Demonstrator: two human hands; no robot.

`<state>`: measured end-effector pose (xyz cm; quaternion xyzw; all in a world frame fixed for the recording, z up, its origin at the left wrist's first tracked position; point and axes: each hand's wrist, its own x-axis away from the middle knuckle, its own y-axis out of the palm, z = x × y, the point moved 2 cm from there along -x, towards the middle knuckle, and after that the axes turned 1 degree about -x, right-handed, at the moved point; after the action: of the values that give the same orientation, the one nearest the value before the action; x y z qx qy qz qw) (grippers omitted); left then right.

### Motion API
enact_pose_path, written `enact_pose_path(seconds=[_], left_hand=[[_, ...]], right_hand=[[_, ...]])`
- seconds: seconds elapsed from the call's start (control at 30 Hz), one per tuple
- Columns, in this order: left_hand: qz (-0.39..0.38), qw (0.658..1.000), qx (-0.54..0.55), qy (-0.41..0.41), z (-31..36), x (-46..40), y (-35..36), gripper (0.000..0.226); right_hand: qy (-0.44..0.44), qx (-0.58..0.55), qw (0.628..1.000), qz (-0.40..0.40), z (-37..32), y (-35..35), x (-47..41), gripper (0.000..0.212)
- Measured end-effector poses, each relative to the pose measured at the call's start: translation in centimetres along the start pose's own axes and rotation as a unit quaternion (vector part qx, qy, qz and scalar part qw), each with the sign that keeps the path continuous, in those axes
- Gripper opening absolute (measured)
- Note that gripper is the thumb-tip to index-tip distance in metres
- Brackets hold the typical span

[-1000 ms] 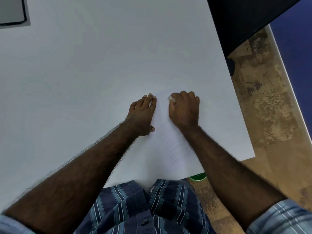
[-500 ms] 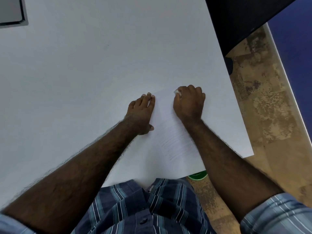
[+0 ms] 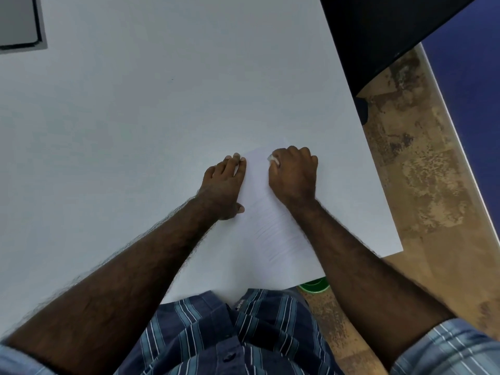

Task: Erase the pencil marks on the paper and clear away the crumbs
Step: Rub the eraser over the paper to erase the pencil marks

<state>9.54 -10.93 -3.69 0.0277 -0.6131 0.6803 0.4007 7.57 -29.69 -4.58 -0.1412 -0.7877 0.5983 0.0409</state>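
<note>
white table carries the paper, its long side running away from the body. left hand lies flat-fingered on the sheet's left edge; right hand grips the eraser at the far end, faint lines nearer the body.

Looks like an office or study room: a wide white desk, a grey panel set in its far corner, a dark chair beside it, worn brown floor, blue wall.
</note>
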Motion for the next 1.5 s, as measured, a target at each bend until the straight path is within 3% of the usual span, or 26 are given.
enact_pose_path(seconds=[0.13, 0.4, 0.57, 0.8, 1.03, 1.27, 1.43, 1.5], left_hand=[[0.010, 1.000, 0.005, 0.000, 0.1, 0.2, -0.2, 0.124], [0.059, 0.996, 0.070, -0.012, 0.6, 1.8, 0.9, 0.107], [0.058, 0.993, 0.101, -0.008, 1.4, 2.8, 2.6, 0.129], [0.044, 0.996, 0.079, -0.013, 1.4, 2.3, 2.8, 0.136], [0.026, 0.997, 0.063, -0.040, 2.2, 2.2, 2.2, 0.138], [0.021, 0.998, 0.041, -0.050, 2.6, 2.0, 1.8, 0.140], [0.008, 0.998, 0.025, -0.062, 2.9, 1.8, 1.1, 0.142], [0.007, 0.998, 0.020, -0.063, 3.0, 1.7, 1.0, 0.142]], right_hand=[[0.018, -0.055, 0.998, -0.032, -0.8, -1.0, 3.0, 0.014], [0.004, -0.063, 0.997, -0.039, 0.0, -0.2, 6.3, 0.011], [0.017, -0.068, 0.997, -0.043, -0.3, -0.2, 6.3, 0.013], [-0.115, -0.046, 0.989, -0.086, -1.4, 0.0, 7.7, 0.019], [0.034, -0.027, 0.999, -0.003, 1.6, -1.0, 2.4, 0.020], [-0.115, -0.027, 0.990, -0.078, -1.8, -0.4, 6.2, 0.022], [0.032, 0.000, 0.999, -0.014, 0.9, -0.8, 1.8, 0.022], [0.038, -0.012, 0.999, -0.011, 0.4, -0.9, 1.8, 0.025]])
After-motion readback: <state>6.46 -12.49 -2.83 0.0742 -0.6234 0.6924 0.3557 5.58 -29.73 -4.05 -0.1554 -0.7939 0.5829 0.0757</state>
